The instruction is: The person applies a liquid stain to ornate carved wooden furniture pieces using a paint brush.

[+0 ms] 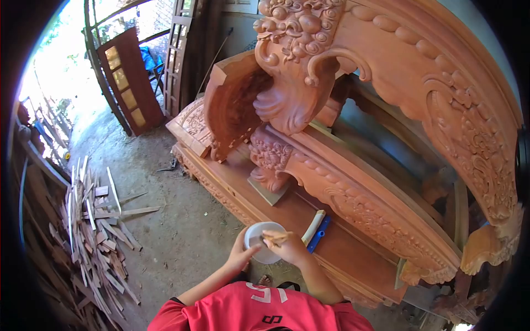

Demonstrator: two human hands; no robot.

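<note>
My left hand [240, 252] is wrapped around the side of a round white plastic tub [267, 257], held in front of my chest. The fingers of my right hand [291, 248] are closed on a small brush-like tool with a wooden handle [275, 236]. Its working end points down into the tub, and I cannot make out its tip or the tub's contents. Just beyond my right hand, a pale curved strip [313, 227] and a blue tool [319, 234] rest on the reddish-brown wooden seat [353, 263].
Large carved wooden pieces [353, 201] stand over the seat, with a tall carved arch [436, 71] at right. A flat pale block [269, 191] lies on the seat. Wood scraps [102, 240] are heaped on the floor at left. A wooden door panel [130, 83] leans near the bright opening.
</note>
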